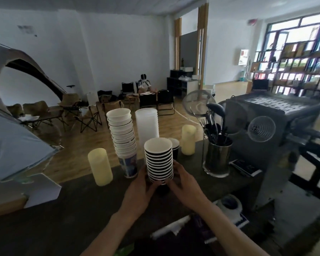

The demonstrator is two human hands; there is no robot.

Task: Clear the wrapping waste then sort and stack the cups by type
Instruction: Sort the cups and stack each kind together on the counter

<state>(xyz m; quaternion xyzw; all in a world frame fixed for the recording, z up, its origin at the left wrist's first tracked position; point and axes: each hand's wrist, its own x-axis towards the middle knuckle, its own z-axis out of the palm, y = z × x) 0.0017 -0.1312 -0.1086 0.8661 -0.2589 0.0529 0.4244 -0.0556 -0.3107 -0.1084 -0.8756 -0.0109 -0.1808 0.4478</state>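
Observation:
A tall stack of black paper cups (158, 159) with white rims stands at the middle of the dark counter (72, 209). My left hand (140, 189) grips its lower left side and my right hand (183, 182) grips its lower right side. Just behind the stack sits a short black cup stack (175, 147). To the left leans a tall stack of white printed cups (123, 137). A stack of translucent plastic cups (147, 124) stands further back. A white strip of wrapping (171, 228) lies on the counter near me.
Two pale yellow cylinders (100, 167) (188, 139) stand on the counter's far edge. A metal utensil holder (217, 157) and a grey coffee machine (277, 137) fill the right side. A white box (42, 189) sits at the left. Folding chairs and a tent are beyond.

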